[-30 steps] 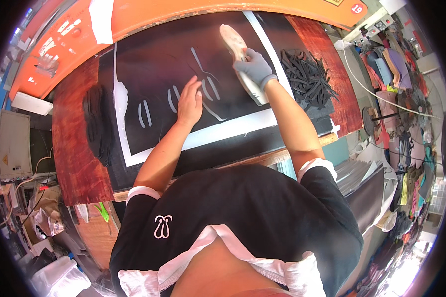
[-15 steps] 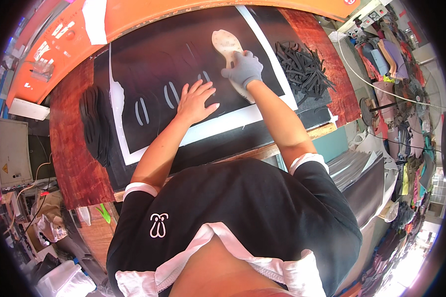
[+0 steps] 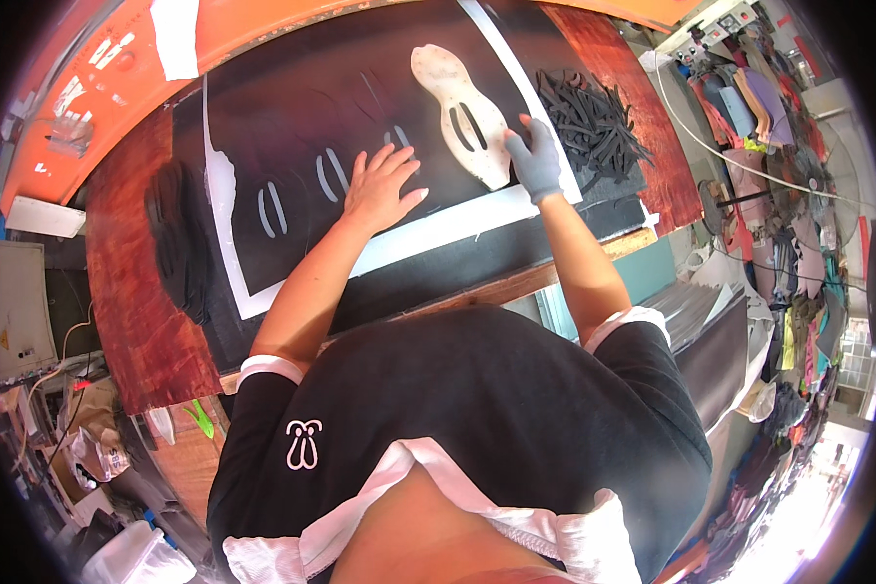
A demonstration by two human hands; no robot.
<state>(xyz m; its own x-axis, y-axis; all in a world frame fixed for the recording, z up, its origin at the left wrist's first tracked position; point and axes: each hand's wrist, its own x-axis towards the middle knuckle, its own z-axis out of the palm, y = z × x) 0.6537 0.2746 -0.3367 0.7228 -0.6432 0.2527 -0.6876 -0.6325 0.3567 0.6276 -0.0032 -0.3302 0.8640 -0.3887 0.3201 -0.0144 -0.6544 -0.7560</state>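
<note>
A cream, sole-shaped cutting die or template (image 3: 442,76) with two long slots lies on a black sheet (image 3: 292,117) that rests over a white one. My right hand (image 3: 537,167), in a grey glove with bare fingertips, is at the template's right edge, fingers apart. Whether its thumb touches that edge I cannot tell. My bare left hand (image 3: 383,191) lies flat on the black sheet, left of the template, fingers spread. Pairs of narrow curved slits (image 3: 273,211) show pale in the sheet; my left fingers partly cover one pair.
Black sole-shaped pieces (image 3: 177,243) are stacked at the table's left. At the right lies a heap of thin black strips (image 3: 594,127). An orange machine beam (image 3: 263,24) spans the far side. Grey sheets (image 3: 696,331) are piled at the near right, below the table edge.
My right hand has let go of the template and moved right, off its surface, uncovering its slots. My left hand stays flat on the sheet. The whole view has shifted slightly.
</note>
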